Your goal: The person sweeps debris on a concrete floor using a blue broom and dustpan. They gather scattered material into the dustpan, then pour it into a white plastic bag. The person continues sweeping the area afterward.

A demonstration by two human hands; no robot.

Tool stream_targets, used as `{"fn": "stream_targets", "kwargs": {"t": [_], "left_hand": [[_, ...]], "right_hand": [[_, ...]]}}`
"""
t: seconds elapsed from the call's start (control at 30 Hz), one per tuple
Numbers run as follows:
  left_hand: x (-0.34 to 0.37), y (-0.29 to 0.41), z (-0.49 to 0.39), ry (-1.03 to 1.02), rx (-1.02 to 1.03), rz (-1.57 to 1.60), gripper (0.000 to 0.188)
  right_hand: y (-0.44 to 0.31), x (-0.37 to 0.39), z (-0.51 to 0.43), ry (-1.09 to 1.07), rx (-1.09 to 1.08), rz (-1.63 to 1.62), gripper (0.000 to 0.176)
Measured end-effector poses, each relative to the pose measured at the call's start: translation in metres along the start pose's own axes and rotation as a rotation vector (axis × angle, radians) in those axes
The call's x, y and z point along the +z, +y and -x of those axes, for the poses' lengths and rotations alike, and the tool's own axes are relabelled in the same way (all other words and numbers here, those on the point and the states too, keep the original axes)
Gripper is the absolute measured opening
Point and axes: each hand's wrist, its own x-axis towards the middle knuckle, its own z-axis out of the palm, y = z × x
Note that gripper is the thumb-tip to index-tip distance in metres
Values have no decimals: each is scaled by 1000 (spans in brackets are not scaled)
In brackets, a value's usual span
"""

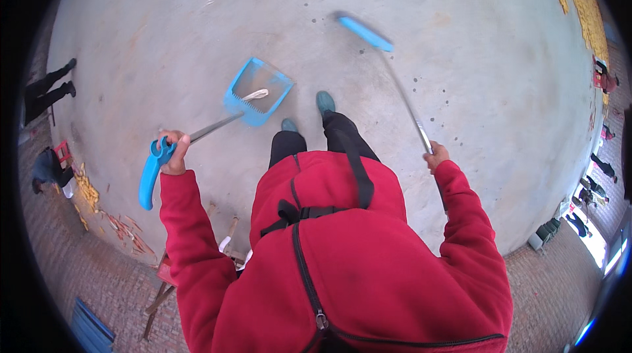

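My left hand [174, 153] is closed around the pole of a long-handled blue plastic dustpan [253, 117], just below its blue hooked grip. The pan is close to my left foot, its mouth facing away from me. A small pale crumpled scrap [256, 94], its material unclear, lies in it. In my right hand [436, 156] is the metal handle of a broom [366, 35] with a blue head. The broom head is blurred, out ahead of me and to the right of the dustpan.
Dark spots mark the concrete floor [197, 51]. Yellow corn cobs [88, 190] lie at the left, with a larger spread [585, 12] at the far right. A person's legs [49, 88] show at the left edge. A red wooden stool [165, 271] stands behind my left arm.
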Motion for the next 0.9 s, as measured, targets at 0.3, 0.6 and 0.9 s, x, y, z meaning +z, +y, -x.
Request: {"fn": "stream_targets", "kwargs": {"t": [0.3,0.6,0.9], "left_hand": [[-35,-27,9,-109,71,-7,29],[-143,-83,51,-172,221,-92,33],[-170,-103,42,-49,202,-100,32]], "right_hand": [[-1,54,-127,127,422,-303,18],[-145,248,-35,24,318,-389,14],[-244,324,70,-171,-61,63,15]]}}
